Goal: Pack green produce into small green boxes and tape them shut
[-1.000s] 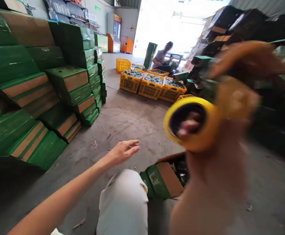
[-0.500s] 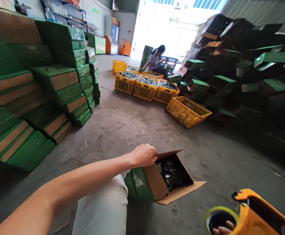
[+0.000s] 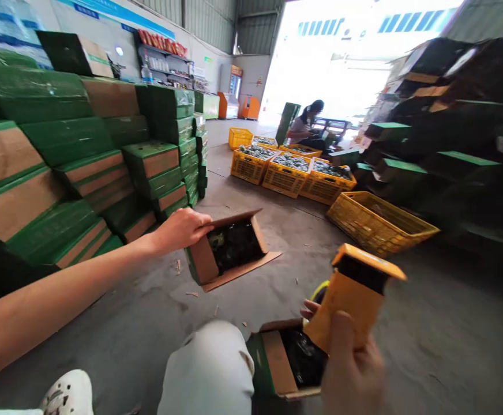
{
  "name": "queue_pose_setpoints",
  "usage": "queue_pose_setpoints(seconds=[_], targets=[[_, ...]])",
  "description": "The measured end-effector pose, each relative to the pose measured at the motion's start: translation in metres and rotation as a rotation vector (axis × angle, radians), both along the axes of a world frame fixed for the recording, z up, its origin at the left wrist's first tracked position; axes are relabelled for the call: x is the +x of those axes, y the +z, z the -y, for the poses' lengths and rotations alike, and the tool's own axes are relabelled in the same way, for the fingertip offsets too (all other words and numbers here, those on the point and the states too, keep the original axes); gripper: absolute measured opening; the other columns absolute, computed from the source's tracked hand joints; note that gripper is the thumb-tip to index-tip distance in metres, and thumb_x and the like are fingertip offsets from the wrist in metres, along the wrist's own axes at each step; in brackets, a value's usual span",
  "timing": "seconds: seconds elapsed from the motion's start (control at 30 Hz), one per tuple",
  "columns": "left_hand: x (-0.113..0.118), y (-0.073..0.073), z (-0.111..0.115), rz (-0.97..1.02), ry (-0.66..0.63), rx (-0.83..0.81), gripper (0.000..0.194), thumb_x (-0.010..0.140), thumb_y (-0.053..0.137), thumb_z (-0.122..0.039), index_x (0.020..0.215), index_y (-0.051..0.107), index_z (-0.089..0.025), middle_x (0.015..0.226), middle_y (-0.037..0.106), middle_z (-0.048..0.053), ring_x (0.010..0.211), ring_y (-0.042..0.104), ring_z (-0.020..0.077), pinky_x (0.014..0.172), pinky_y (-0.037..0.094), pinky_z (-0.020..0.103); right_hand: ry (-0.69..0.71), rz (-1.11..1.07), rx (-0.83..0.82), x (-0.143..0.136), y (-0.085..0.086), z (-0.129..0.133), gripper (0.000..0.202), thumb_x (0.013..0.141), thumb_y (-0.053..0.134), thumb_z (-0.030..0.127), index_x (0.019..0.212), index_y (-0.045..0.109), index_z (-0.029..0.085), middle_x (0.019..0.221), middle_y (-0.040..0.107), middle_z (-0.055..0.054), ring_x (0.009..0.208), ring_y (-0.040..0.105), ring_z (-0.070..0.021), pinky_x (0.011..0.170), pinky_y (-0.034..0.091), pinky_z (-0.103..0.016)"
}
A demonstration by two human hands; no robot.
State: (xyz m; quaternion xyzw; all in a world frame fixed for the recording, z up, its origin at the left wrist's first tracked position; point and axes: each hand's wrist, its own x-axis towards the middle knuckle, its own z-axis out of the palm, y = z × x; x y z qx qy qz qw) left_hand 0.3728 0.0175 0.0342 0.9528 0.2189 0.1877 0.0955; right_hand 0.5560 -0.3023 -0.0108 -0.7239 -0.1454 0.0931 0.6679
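My left hand (image 3: 187, 227) is closed on the edge of an open cardboard box (image 3: 198, 259), at the corner of its raised flap. Dark, shiny plastic-wrapped contents fill this box, which is tilted and appears off the floor. In my right hand (image 3: 355, 360) is an orange tape dispenser (image 3: 349, 294); the thumb lies along its side, and fingertips show by the tape roll (image 3: 321, 293), mostly hidden behind it. Below the dispenser, beside my knee, a second open green box (image 3: 280, 360) holds similar dark wrapped contents, its right side covered by my hand.
Stacked green cartons (image 3: 78, 135) line the left. Yellow crates (image 3: 284, 178) filled with small items stand ahead, near a seated person (image 3: 306, 127). Another yellow crate (image 3: 381, 225) sits nearer, before a dark pile of boxes (image 3: 463, 127). Scraps litter the floor.
My left hand has carried the box forward and left, revealing the second box by my knee. The tape dispenser has come up and inward from the lower right. The view has shifted.
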Motion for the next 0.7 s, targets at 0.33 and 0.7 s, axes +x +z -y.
queue_pose_setpoints(seconds=[0.33,0.7], targets=[[-0.122,-0.216,-0.024,-0.407,0.134,-0.241,0.024,0.098,0.056,-0.031,0.088,0.077,-0.025,0.082,0.078,0.009,0.080,0.075,0.0256,0.075,0.051,0.029,0.497,-0.290,-0.204,-0.015,-0.194,-0.168,0.073,0.071,0.070,0.089,0.085,0.066,0.017,0.070,0.073,-0.008,0.062,0.070,-0.0229,0.058,0.054,-0.031],[-0.174,-0.354,-0.032,-0.139,0.187,-0.907,0.033,0.096,0.059,-0.045,0.116,0.081,-0.029,0.117,0.083,0.004,0.115,0.075,0.0267,0.102,0.053,0.034,0.716,-0.099,-0.707,-0.043,-0.344,-0.189,0.055,0.068,0.071,0.072,0.087,0.060,0.021,0.079,0.071,-0.005,0.075,0.067,-0.0240,0.065,0.048,-0.031]])
